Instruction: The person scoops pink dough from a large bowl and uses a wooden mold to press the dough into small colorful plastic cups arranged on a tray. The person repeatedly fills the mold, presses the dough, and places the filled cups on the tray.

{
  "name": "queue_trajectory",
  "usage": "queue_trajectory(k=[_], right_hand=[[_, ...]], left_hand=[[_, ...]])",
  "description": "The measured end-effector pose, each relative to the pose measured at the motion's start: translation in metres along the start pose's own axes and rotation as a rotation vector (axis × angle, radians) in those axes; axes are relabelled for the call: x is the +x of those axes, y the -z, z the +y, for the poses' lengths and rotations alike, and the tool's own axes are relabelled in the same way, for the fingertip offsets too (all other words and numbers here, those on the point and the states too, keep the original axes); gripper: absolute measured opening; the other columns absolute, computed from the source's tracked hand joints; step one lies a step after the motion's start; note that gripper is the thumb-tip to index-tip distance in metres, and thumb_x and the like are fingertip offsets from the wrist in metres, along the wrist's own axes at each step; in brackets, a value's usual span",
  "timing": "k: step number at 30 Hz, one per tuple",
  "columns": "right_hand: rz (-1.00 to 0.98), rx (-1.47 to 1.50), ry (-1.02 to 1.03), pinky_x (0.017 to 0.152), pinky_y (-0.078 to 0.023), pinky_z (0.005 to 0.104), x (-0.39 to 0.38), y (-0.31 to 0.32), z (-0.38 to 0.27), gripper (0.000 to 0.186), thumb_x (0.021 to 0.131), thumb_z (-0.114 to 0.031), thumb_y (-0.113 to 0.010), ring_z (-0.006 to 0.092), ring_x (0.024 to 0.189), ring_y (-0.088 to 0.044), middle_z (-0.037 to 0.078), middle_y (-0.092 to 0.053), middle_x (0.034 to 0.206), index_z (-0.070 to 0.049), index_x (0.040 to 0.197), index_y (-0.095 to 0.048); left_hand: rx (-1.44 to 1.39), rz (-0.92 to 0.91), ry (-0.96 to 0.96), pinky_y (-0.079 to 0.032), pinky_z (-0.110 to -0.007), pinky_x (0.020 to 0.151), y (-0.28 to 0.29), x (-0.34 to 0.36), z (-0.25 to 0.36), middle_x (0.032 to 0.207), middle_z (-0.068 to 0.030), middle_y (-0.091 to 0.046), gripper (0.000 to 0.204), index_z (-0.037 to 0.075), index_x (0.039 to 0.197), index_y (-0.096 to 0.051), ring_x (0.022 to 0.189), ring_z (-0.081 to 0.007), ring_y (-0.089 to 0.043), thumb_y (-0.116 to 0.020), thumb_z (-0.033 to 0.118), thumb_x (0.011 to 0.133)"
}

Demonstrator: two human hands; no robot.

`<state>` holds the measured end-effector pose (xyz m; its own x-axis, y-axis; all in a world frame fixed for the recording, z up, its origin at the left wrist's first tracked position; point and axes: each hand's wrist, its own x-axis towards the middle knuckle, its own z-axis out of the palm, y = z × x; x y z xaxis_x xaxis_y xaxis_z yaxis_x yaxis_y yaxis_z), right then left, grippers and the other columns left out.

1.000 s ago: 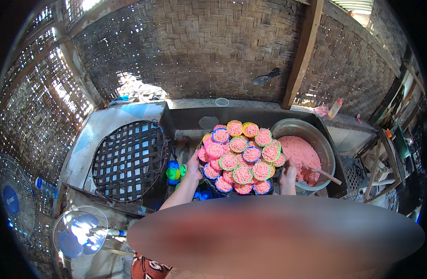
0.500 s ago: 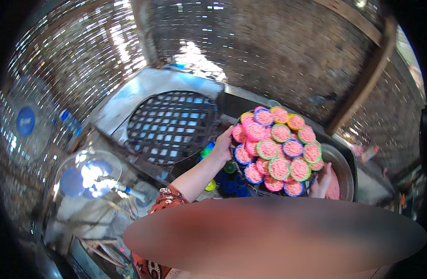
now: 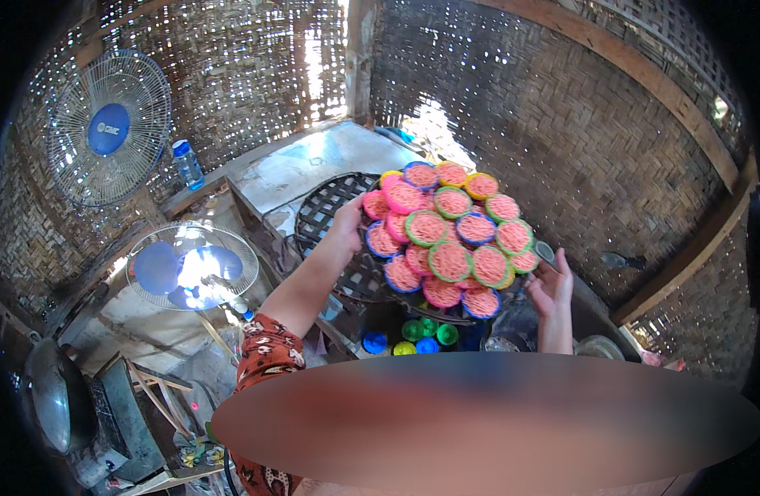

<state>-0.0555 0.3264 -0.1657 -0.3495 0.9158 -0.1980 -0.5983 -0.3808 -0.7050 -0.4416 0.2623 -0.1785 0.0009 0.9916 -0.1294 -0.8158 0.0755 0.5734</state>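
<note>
Both my hands carry a dark woven tray (image 3: 453,316) heaped with small round moulds (image 3: 450,260) rimmed in pink, green, blue and yellow. Each mould holds pink noodle-like strands. My left hand (image 3: 345,227) is closed on the tray's left edge. At the right edge, my right hand (image 3: 551,288) supports it with the thumb raised and fingertips partly hidden. Beyond the tray, and partly covered by it, a round black lattice basket (image 3: 326,198) lies on a pale-topped surface (image 3: 297,161). Below the tray sit several blue, green and yellow cups (image 3: 448,334).
At left are a wall fan (image 3: 109,130), a second fan (image 3: 190,264) and a water bottle (image 3: 187,165). A wok (image 3: 53,397) stands at lower left. A metal pot (image 3: 599,347) is partly visible at right. Woven walls (image 3: 545,107) close off the far side.
The loaded tray has moved left relative to the surface and now overlaps the lattice basket. My view has turned left. My right thumb is now raised beside the tray.
</note>
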Motion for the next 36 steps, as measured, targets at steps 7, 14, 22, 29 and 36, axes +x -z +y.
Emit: queue_trajectory(k=[7, 14, 22, 29, 36], right_hand=[[-0.012, -0.04, -0.191, 0.064, -0.041, 0.0292, 0.082, -0.059, 0.067, 0.066, 0.079, -0.054, -0.051, 0.0228, 0.085, -0.051, 0.014, -0.05, 0.099, 0.006, 0.106, -0.045], [-0.051, -0.047, -0.298, 0.068, -0.043, 0.0318, 0.105, -0.067, 0.095, 0.071, 0.081, -0.053, -0.049, 0.0252, 0.089, -0.052, 0.017, -0.049, 0.105, 0.008, 0.113, -0.041], [-0.067, -0.099, -0.361, 0.071, -0.043, 0.0308, 0.109, -0.063, 0.102, 0.076, 0.078, -0.056, -0.051, 0.0233, 0.092, -0.052, 0.017, -0.048, 0.11, 0.008, 0.117, -0.04], [-0.145, -0.232, -0.371, 0.09, -0.037, 0.0339, 0.109, -0.064, 0.101, 0.089, 0.076, -0.061, -0.051, 0.0241, 0.108, -0.045, 0.017, -0.043, 0.12, 0.009, 0.126, -0.03], [-0.086, -0.401, -0.395, 0.1, -0.026, 0.0389, 0.109, -0.066, 0.101, 0.088, 0.074, -0.064, -0.051, 0.0256, 0.119, -0.037, 0.014, -0.04, 0.127, 0.005, 0.127, -0.032]], left_hand=[[0.055, 0.131, -0.159, -0.044, -0.042, 0.088, 0.094, 0.004, 0.055, 0.107, -0.0146, -0.057, 0.034, 0.003, 0.109, -0.053, 0.098, -0.027, -0.056, -0.038, 0.026, 0.089], [0.087, 0.128, -0.118, -0.043, -0.042, 0.089, 0.124, 0.004, 0.07, 0.109, -0.0145, -0.057, 0.034, 0.004, 0.109, -0.053, 0.098, -0.0253, -0.056, -0.038, 0.027, 0.088], [0.158, 0.243, -0.03, -0.042, -0.04, 0.092, 0.128, 0.001, 0.077, 0.107, -0.0146, -0.058, 0.028, 0.001, 0.106, -0.054, 0.1, -0.0236, -0.056, -0.04, 0.016, 0.086], [0.457, 0.592, -0.085, -0.046, -0.032, 0.076, 0.122, 0.004, 0.084, 0.082, -0.012, -0.062, 0.03, 0.001, 0.085, -0.059, 0.076, -0.0205, -0.057, -0.039, 0.023, 0.085], [0.621, 0.59, -0.032, -0.04, -0.03, 0.085, 0.183, 0.039, 0.099, 0.095, -0.0175, -0.062, 0.063, -0.009, 0.096, -0.056, 0.087, -0.0226, -0.057, -0.02, 0.042, 0.089]])
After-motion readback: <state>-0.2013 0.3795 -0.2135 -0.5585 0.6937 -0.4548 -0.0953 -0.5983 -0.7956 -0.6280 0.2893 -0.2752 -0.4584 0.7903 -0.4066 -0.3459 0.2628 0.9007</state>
